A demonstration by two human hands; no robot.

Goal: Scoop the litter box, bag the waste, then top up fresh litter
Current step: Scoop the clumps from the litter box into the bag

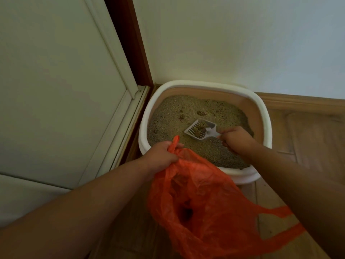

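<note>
- We've got the scoop point(200, 130) by its handle in our right hand point(235, 137), held level over the litter so the clumps in it don't roll off.
- Our left hand point(162, 154) grips one handle of the orange bag point(201, 199), right at the near rim of the litter box point(261, 107), keeping the mouth open and the carry short.
- A few clumps point(201, 113) are left toward the back, so scooping looks only partly done.
- Box sits on the floor in the corner by the door point(56, 86).
</note>
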